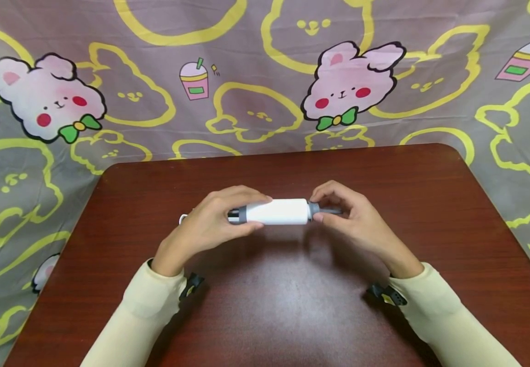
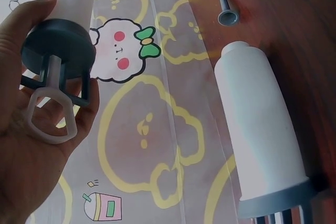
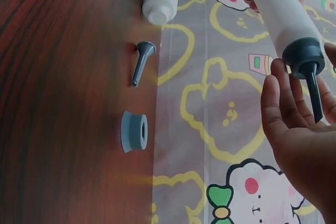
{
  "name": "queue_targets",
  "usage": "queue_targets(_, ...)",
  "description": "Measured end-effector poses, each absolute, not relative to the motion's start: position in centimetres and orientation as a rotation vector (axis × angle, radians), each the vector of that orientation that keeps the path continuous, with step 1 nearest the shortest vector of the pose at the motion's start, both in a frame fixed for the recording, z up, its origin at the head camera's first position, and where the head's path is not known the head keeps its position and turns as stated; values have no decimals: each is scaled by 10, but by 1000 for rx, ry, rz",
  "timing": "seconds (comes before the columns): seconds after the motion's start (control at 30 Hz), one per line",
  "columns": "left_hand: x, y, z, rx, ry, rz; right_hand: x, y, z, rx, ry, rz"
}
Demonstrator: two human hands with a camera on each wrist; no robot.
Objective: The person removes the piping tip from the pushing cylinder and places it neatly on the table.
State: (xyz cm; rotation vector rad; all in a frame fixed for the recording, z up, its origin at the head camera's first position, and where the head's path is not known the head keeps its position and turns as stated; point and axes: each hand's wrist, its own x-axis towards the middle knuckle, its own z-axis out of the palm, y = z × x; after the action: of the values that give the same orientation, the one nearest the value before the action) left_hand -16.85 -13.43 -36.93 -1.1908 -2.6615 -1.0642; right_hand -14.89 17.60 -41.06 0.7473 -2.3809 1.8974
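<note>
A white syringe (image 1: 285, 211) with grey ends is held level above the table. My left hand (image 1: 214, 214) grips its rear half, thumb and fingers on opposite sides of the barrel. In the left wrist view a pale pull ring (image 2: 58, 139) sticks out of the dark grey rear cap (image 2: 63, 45). At the other end my right hand (image 1: 356, 219) pinches the grey collar (image 3: 303, 53), thumb and index finger on either side. A narrow grey nozzle (image 3: 313, 95) points out of that collar, beneath the right palm.
Beyond the hands, the wrist views show a second white barrel (image 2: 260, 119), a loose grey nozzle (image 3: 142, 64) and a loose grey collar (image 3: 135, 131) on the brown table (image 1: 283, 306). The head view does not show them plainly. Behind hangs a patterned cloth (image 1: 265, 66).
</note>
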Motion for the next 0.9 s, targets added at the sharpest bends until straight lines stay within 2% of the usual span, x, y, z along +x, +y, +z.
queue_targets(0.33,-167,-134,-368,-1190,-2666,-1077,-151,177,-410,659,-2500,1845)
queue_targets(0.9,-169,-136,-370,-1174,-2667,-1092,-151,175,-408,743,-2391,1910)
